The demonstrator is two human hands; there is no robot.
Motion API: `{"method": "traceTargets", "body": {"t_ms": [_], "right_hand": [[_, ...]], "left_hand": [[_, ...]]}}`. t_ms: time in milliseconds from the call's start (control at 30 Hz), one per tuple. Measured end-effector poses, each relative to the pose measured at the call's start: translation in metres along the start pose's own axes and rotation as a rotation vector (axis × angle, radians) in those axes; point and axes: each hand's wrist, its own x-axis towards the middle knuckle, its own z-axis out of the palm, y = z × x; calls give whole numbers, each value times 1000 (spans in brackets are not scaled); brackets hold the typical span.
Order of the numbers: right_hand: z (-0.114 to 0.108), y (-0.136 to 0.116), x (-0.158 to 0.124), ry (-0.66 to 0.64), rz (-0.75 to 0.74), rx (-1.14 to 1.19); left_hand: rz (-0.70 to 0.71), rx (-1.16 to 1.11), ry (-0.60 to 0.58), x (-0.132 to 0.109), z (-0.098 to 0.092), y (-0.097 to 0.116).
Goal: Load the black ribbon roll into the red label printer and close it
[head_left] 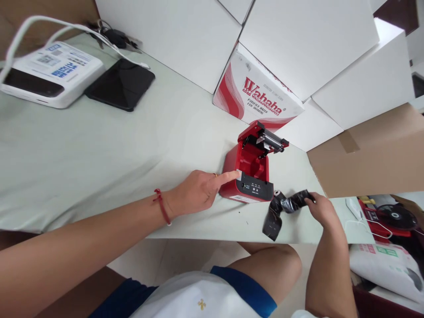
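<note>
"Where's the red printer [252,162]?"
"On the pale green tabletop [132,145], lid raised, in front of the Wahaha water carton [258,99]."
"And the left hand [200,190]?"
"Index finger outstretched, touching the printer's front left corner. The other fingers curl in; I can't tell whether they hold anything."
"The right hand [321,209]?"
"Pinching one end of a crumpled black plastic strip [291,203], just beside the printer."

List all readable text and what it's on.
"Wahaha ®": box
"PURIFIED WATER FOR DRINKING": same box
Shirt: gold emblem only

Too small or blurred to read:
Box: small line above brand, top-edge print
Printer: panel, front label
White device: blue print, QR code
Sack: red and green print
</note>
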Motion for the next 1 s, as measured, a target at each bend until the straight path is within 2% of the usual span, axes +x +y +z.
{"method": "traceTargets", "body": {"t_ms": [133, 267, 400, 467, 567, 633, 700, 767, 833, 1000], "right_hand": [[22, 6, 1, -9, -1, -11], [25, -14, -13, 83, -93, 62], [25, -38, -27, -131, -285, 207], [23, -45, -32, -180, -309, 249], [9, -46, -38, -211, -262, 331], [-10, -47, -45, -273, -268, 544], [-32, -54, -50, -303, -338, 784], [-52, -73, -53, -318, -452, 882], [-66, -102, -52, -376, -543, 847], [-69, -174, -42, -446, -660, 656]], "left_hand": [[-4, 13, 3, 0, 0, 0], [-10, 8, -10, 0, 0, 0], [-7, 16, 2, 1, -1, 1], [1, 38, 3, 1, -1, 2], [-11, 45, -17, 0, -1, 2], [-29, 34, -40, -1, -1, 1], [-36, 20, -55, -1, -1, 1], [-34, 11, -57, -2, -1, 0], [-31, 12, -51, -1, -1, -1], [-24, 13, -37, 0, -2, 0]]}}
